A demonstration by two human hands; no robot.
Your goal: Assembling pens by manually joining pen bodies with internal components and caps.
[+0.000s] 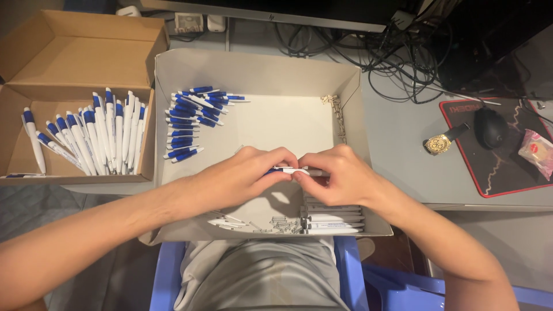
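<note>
Pen (296,171): white barrel with a blue end, being held level between both hands over the middle of the white tray (253,72). Left hand (247,173) is pinching the blue end, fingers curled closed on it. Right hand (340,175) is pinching the white end, thumb and fingertips closed around the barrel. Likely light, stiff and smooth, so it may be slipping if gripped loosely; the ends, where both hands are already sitting, look like the surest holds.

Tray contents: blue parts (193,121) lying in a loose pile at the far left corner; white barrels (334,222) stacked at the near right corner; small springs (282,224) and thin white refills (227,220) scattered along the near wall; more small pieces (337,115) lining the right wall.

Room: the tray's middle floor is lying bare beneath the hands, with walls rising on all sides.

Cardboard box (80,52): standing just left of the tray, holding finished pens (98,138) in a row.

Desk, right: watch (440,143), mouse (491,128), mat (507,173), well apart from the hands.
</note>
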